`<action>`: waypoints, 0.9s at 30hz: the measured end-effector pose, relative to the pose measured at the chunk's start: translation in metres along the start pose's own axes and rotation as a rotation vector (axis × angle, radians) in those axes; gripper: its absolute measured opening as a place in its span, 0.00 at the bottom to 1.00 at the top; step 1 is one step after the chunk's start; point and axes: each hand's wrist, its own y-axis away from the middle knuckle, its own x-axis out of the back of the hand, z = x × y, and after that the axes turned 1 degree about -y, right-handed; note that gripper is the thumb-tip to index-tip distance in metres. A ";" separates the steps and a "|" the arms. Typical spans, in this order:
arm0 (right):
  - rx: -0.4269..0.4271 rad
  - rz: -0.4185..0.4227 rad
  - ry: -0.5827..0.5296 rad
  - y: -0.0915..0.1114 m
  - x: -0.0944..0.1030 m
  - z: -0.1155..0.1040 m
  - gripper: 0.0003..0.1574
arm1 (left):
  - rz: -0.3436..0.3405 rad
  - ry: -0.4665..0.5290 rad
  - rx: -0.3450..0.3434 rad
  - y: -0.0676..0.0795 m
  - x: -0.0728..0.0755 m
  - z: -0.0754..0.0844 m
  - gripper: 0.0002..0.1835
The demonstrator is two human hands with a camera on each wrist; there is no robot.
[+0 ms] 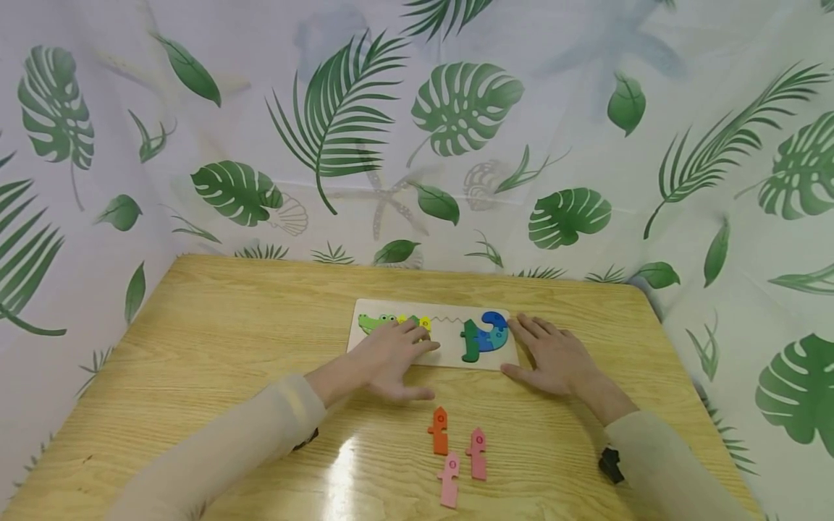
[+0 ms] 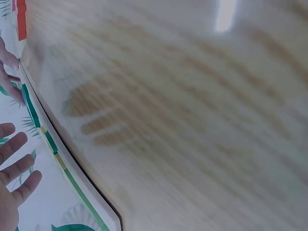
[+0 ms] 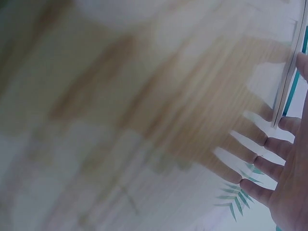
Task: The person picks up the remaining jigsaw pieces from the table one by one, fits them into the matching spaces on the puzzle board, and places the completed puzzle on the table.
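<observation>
A pale wooden puzzle board [image 1: 446, 353] lies on the table, with a light green crocodile head [image 1: 371, 323] at its left. At the right end sit a dark green leg piece [image 1: 470, 347] and blue tail pieces [image 1: 496, 319]. My left hand [image 1: 391, 358] is over the board's left part with fingers spread, partly covering the head and yellow and green pieces [image 1: 426, 323]. In the left wrist view, that hand [image 2: 14, 178] is above the board's surface, holding nothing. My right hand [image 1: 557, 358] lies at the board's right edge, fingers extended, fingertips down on the tabletop in the right wrist view.
Three loose puzzle pieces lie nearer me on the wooden table [image 1: 228, 325]: an orange one [image 1: 440, 438], a pink one [image 1: 478, 459] and a lighter pink one [image 1: 449, 486]. A leaf-patterned cloth [image 1: 456, 181] rises behind the table and at both sides.
</observation>
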 end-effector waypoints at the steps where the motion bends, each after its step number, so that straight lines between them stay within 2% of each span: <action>1: -0.002 -0.002 -0.001 0.000 0.000 0.000 0.63 | 0.002 0.000 -0.003 0.001 -0.001 0.001 0.45; 20: 0.003 0.003 0.012 0.001 0.000 -0.001 0.62 | 0.015 0.019 -0.060 0.019 -0.008 0.024 0.48; 27: 0.003 0.000 0.017 0.001 0.000 -0.001 0.62 | -0.004 0.008 -0.075 0.024 -0.008 0.034 0.50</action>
